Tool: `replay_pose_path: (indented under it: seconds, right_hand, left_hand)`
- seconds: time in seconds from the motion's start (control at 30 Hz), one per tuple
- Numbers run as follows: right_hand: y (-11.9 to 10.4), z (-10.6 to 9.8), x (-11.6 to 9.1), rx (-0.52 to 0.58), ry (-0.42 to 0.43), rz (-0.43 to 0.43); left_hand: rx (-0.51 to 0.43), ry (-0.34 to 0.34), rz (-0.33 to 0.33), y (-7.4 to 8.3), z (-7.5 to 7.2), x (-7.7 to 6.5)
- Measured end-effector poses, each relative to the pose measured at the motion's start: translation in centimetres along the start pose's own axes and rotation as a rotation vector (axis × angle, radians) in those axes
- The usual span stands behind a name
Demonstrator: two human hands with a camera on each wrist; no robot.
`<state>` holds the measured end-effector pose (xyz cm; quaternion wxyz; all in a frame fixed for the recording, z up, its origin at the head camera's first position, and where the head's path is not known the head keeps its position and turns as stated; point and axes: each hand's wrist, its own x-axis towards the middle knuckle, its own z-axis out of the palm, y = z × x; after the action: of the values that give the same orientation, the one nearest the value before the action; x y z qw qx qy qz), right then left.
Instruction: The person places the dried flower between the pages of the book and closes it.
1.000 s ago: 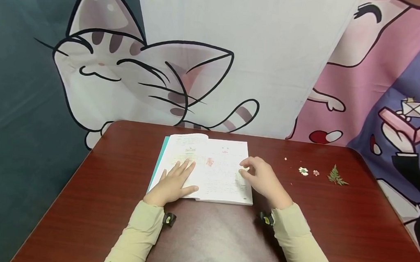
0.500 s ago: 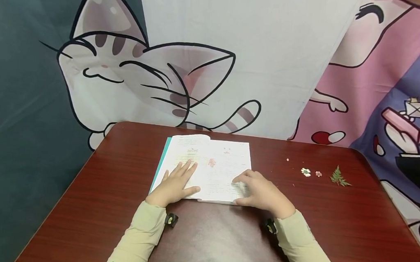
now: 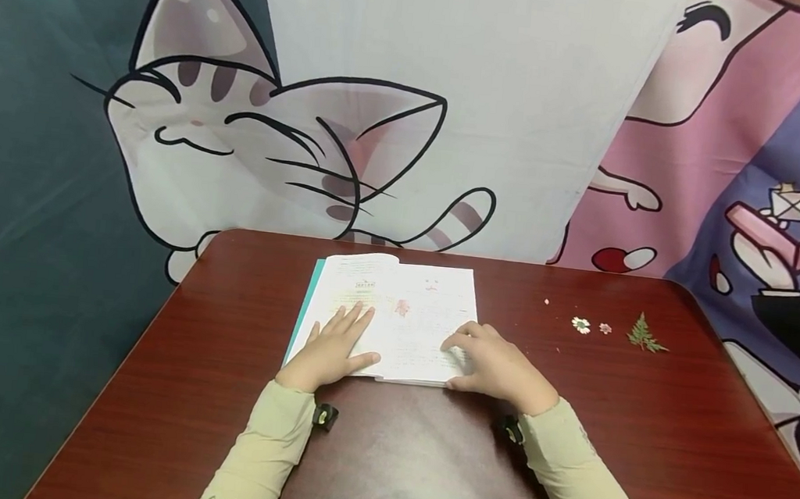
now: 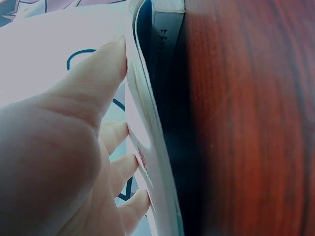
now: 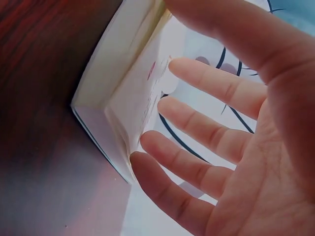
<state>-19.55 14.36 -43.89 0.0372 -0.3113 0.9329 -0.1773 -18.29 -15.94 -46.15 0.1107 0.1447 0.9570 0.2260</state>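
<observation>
An open book with printed pages and a teal cover edge lies on the table. Its left page carries my left hand, fingers spread and nearly straight. In the left wrist view, fingertips press on the page, which bows up near the spine. My right hand rests over the lower right corner of the right page, fingers gently bent and apart. From the right wrist, the fingertips touch the page surface, while the thumb reaches the near edge of the page block.
On the reddish-brown table, right of the book, lie a white flower, a small pink flower and a green fern-like leaf. Tiny bits are scattered near them. A cat-printed cloth hangs behind the table's far edge.
My right hand has come down from above the right page's outer edge to its lower corner, fingers spreading onto it. The left hand stays in place on the left page.
</observation>
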Motion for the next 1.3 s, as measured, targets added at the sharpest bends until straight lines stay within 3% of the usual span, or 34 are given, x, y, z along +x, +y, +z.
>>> replay_pose_path:
  seconds: [0.33,0.87,1.07,1.3]
  right_hand:
    - [-0.5,-1.1,-0.1,0.017,0.040,-0.038]
    - [0.3,-1.2,0.0,0.187,0.141,-0.034]
    - [0.2,-1.2,0.3,0.292,0.287,0.042]
    - [0.1,-1.2,0.7,0.602,0.459,0.221]
  left_hand:
    - [-0.002,0.006,-0.007,-0.2,0.1,0.0]
    - [-0.002,-0.001,-0.006,-0.3,0.2,0.2]
    - [-0.002,-0.007,-0.007,-0.3,0.2,0.2]
    - [-0.001,-0.009,-0.005,-0.4,0.2,0.3]
